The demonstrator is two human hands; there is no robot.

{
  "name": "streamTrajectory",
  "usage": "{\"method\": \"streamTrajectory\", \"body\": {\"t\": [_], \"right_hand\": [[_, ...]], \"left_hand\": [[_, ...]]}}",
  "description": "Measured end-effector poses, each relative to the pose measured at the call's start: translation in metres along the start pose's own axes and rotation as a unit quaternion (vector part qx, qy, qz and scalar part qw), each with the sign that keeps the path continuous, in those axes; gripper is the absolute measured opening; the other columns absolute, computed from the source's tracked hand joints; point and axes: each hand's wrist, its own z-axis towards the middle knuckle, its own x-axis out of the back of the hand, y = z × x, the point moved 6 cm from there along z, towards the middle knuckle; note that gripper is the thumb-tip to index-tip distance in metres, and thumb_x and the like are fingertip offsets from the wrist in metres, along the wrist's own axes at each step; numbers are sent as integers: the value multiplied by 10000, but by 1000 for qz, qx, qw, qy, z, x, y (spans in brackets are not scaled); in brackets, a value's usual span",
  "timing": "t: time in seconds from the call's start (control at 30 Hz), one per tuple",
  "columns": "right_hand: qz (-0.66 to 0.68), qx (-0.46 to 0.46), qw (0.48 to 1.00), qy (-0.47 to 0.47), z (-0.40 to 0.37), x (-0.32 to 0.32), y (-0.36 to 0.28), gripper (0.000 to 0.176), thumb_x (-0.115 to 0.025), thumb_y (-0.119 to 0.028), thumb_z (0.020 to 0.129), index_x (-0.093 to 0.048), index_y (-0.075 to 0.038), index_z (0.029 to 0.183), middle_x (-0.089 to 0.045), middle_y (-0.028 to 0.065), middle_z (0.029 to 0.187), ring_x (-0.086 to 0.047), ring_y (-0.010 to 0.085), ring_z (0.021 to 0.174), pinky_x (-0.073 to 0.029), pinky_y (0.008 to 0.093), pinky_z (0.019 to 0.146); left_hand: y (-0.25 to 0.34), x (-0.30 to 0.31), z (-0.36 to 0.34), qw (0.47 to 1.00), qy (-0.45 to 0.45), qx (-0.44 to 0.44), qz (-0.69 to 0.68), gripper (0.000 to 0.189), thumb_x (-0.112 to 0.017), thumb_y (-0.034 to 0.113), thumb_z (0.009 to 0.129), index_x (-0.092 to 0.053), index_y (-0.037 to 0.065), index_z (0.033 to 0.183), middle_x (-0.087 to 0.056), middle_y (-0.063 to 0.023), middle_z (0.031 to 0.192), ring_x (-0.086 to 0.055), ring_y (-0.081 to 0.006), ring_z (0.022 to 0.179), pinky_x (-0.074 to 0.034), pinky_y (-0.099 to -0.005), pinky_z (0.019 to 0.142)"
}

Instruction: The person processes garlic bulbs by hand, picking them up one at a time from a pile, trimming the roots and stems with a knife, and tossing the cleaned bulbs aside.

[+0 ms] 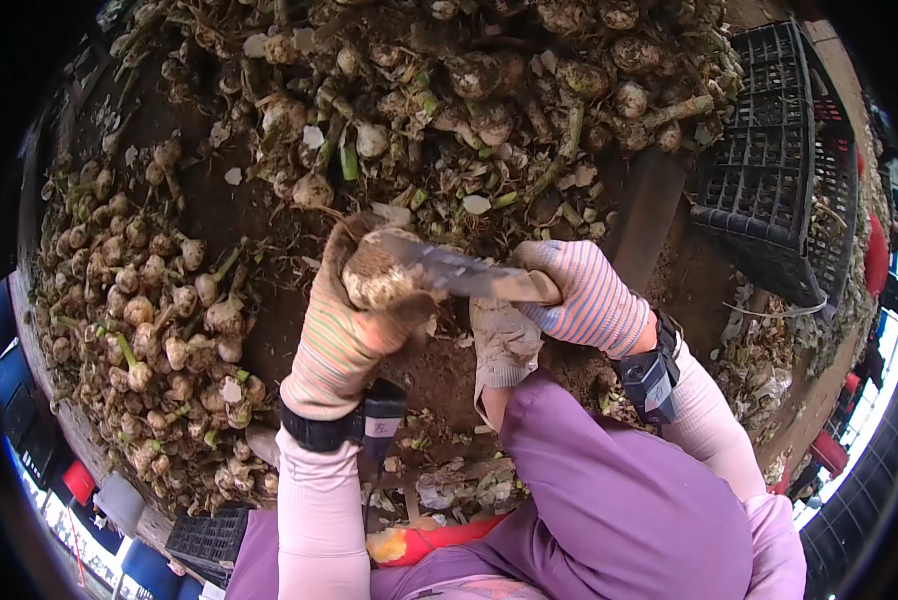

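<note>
My left hand [335,335], in a striped knit glove, is closed around a soil-covered garlic bulb [371,275]. The bulb's rooty, dirt-caked side faces up. Gripped in my right hand [587,295], also gloved, is a knife [504,283] with a wooden handle. Its dark blade points left and overlaps the bulb's right side, blurred by motion. Below the knife, my foot in a pale, dirty sock [506,340] rests on the ground.
A large heap of untrimmed garlic [469,85] with stems lies ahead. To the left is a pile of garlic bulbs [144,330]. A black plastic crate [759,150] stands tilted at the right. Loose skins and stem pieces [479,203] litter the soil.
</note>
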Motion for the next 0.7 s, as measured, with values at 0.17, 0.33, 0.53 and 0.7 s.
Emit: {"method": "streamTrajectory", "body": {"t": [0.17, 0.33, 0.53, 0.7], "right_hand": [[-89, 44, 991, -90, 12, -9, -30, 241, -637, -156, 646, -570, -84, 866, -591, 117, 731, -600, 334, 727, -483, 412, 618], [-124, 61, 982, -127, 13, -17, -40, 224, -637, -147, 663, -568, -83, 866, -593, 122, 740, -602, 338, 734, -481, 416, 615], [-135, 66, 983, -108, 12, -22, -22, 287, -675, -187, 626, -574, -70, 869, -578, 125, 732, -589, 346, 713, -472, 414, 597], [-108, 112, 986, -58, 14, -24, -2, 298, -704, -215, 628, -594, -75, 867, -575, 111, 748, -581, 338, 720, -470, 388, 603]], "left_hand": [[-3, 0, -20, 1000, 17, -17, -4, 548, -637, 51, 786, -360, 19, 1259, -568, -119, 1080, -604, -190, 935, -542, -282, 744], [21, -16, -29, 956, 24, -111, 270, 440, -635, 81, 783, -446, -3, 1172, -606, -92, 997, -614, -163, 890, -527, -279, 759], [10, -13, -27, 959, 47, 41, 275, 307, -570, 45, 821, -476, 0, 1110, -617, -88, 959, -623, -157, 832, -532, -282, 713], [21, -33, -34, 896, 15, -43, 443, 535, -796, 58, 597, -519, 5, 1052, -642, -71, 903, -610, -113, 797, -517, -255, 705]]}}
